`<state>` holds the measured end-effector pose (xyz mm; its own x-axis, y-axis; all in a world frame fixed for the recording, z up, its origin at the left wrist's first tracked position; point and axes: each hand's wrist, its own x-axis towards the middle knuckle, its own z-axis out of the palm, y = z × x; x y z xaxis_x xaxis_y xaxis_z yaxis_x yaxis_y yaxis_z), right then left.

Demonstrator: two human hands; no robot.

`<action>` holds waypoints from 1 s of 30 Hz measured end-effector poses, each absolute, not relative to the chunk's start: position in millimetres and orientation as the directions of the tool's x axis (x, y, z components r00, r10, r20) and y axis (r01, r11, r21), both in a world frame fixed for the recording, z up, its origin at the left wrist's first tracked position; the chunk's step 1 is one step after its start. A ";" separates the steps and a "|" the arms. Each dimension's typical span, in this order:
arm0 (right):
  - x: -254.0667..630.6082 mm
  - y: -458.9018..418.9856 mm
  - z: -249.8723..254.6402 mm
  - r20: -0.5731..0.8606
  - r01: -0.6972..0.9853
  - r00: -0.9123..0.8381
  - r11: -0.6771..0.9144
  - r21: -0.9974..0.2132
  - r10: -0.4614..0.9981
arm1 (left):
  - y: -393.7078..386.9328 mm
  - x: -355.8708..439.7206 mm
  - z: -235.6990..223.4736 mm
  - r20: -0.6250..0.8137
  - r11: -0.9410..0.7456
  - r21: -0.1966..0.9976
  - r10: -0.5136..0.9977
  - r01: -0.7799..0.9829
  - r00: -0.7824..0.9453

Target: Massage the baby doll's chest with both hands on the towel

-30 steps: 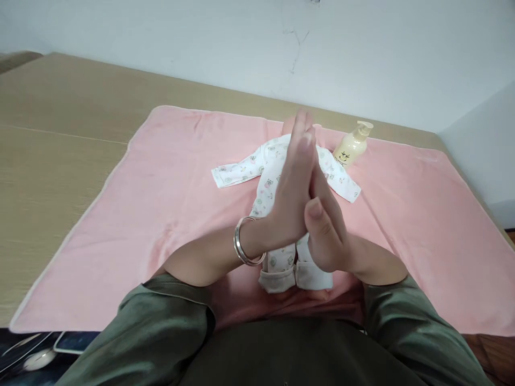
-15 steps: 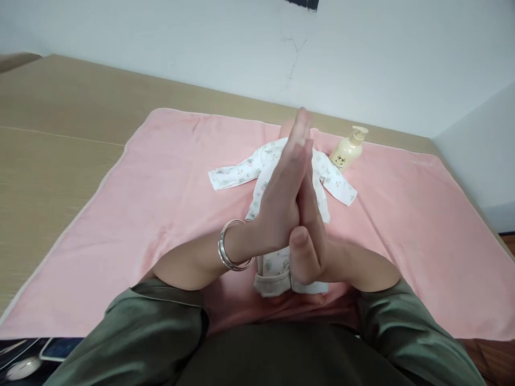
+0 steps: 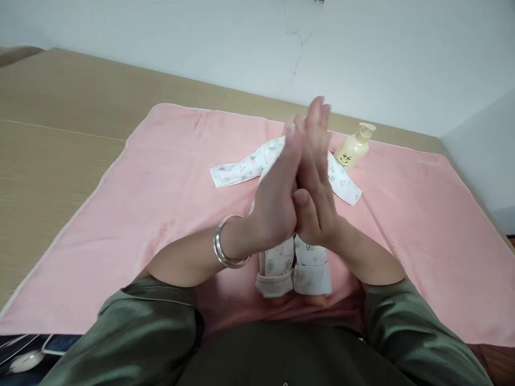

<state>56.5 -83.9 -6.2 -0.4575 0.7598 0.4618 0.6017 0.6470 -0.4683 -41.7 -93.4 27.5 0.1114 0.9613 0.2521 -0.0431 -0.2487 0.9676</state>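
Note:
Palm against palm, my left hand (image 3: 276,206) and my right hand (image 3: 318,187) are raised in front of me with fingers stretched out flat. No object shows between them. The right fingertips reach higher than the left ones. Two silver bangles (image 3: 220,244) circle my left wrist. Beneath the hands lies what looks like a baby doll in white printed clothes (image 3: 277,260), its sleeves spread and its trouser cuffs folded up. A bare foot (image 3: 317,300) peeks out below one cuff. My hands cover its head and most of its torso.
A pink blanket (image 3: 181,166) lies under the doll on a wooden surface (image 3: 80,91). A cream pump bottle (image 3: 354,146) rests beside the doll's right-hand sleeve. The white wall (image 3: 201,37) rises behind. A phone-like device (image 3: 62,344) shows at lower left.
My palms have slid against each other: the right hand has moved up and the left fingertips now sit lower. Both hands have lifted slightly, uncovering more of the trouser legs.

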 end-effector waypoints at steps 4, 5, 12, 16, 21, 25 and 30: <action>57.2 -54.4 -29.1 0.479 0.506 -0.557 0.734 -0.452 0.679 | -32.6 -46.0 8.6 0.089 -0.096 0.934 0.995 -0.345 -0.036; 57.7 -45.7 -38.0 0.458 0.503 -0.566 0.728 -0.466 0.685 | -17.1 -46.6 -1.9 0.064 -0.097 0.935 0.992 -0.342 -0.105; 75.2 7.0 -79.8 0.302 0.743 -0.404 0.502 -0.442 0.863 | 30.5 -41.6 -85.4 0.249 -0.240 0.968 0.944 0.066 -0.216; 91.2 28.1 -82.8 0.253 0.781 -0.434 0.501 -0.373 0.865 | 26.7 -38.7 -103.4 0.284 -0.251 0.951 0.940 0.181 -0.190; 91.4 25.1 -90.8 0.257 0.875 -0.208 0.297 -0.383 0.944 | 27.7 -40.0 -110.1 0.341 -0.291 0.906 0.932 0.307 -0.124; 77.9 7.8 -92.1 0.300 0.886 -0.273 0.361 -0.291 0.914 | 29.4 -40.6 -113.0 0.346 -0.292 0.892 0.932 0.345 -0.105; 90.4 27.5 -84.6 0.229 0.840 -0.363 0.423 -0.339 0.903 | 29.0 -39.6 -117.8 0.372 -0.315 0.872 0.924 0.376 -0.088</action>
<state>90.4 27.5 -84.6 -0.3628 0.9034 0.2286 0.8404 0.4231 -0.3386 -39.6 29.0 -117.8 -0.0878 0.9241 0.3719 0.3756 -0.3151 0.8716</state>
